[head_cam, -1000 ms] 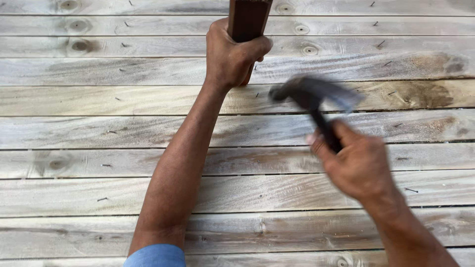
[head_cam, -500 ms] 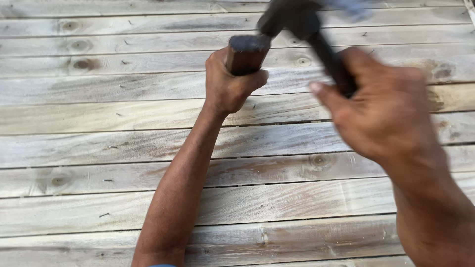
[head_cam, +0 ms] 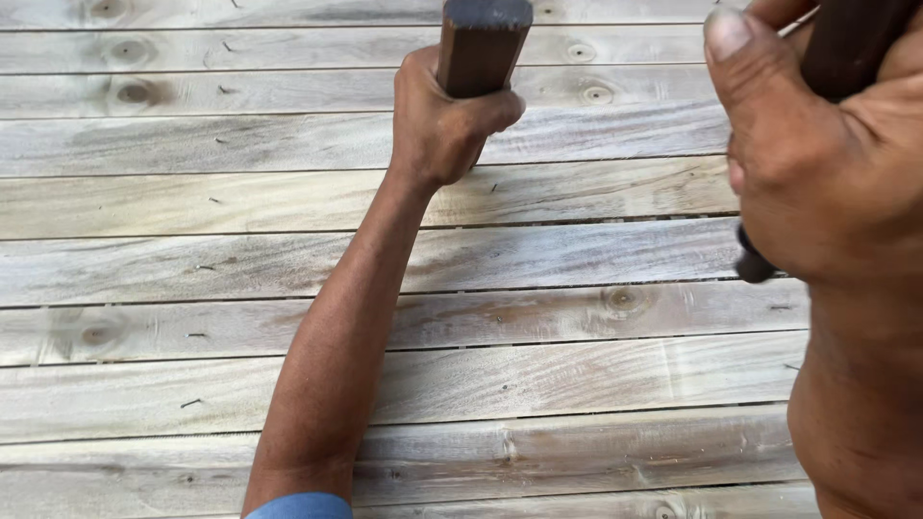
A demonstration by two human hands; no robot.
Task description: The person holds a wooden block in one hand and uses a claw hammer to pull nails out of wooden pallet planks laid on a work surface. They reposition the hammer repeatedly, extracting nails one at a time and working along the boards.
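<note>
Since a second ago your right hand (head_cam: 827, 163) has risen from low over the boards to close under the camera, now filling the right edge of the view; the hammer head has left the frame. Only the dark handle (head_cam: 851, 43) shows, running from the top right corner down through your fist, its butt end poking out below. That hand is clamped tight on the handle, thumb laid along the top.

Your left hand (head_cam: 444, 120) has kept its place. It is wrapped around a dark brown wooden post (head_cam: 481, 43) standing upright near the top edge of the plank surface (head_cam: 538, 259), fingers closed firmly on the post just under its flat dark top. The forearm runs down to a blue sleeve (head_cam: 303, 505) at the bottom edge.

Hands are well apart, each closed on its own item.

Progress, as a judgement: the post stands on end and is held steady, the hammer is raised, so striking looks to be under way. How far the post is driven cannot be told, as its foot is hidden behind your left hand. The top face looks dark and possibly scuffed, though the view is too foreshortened to be sure.

Weathered grey planks with knots and small nails lie all around.
</note>
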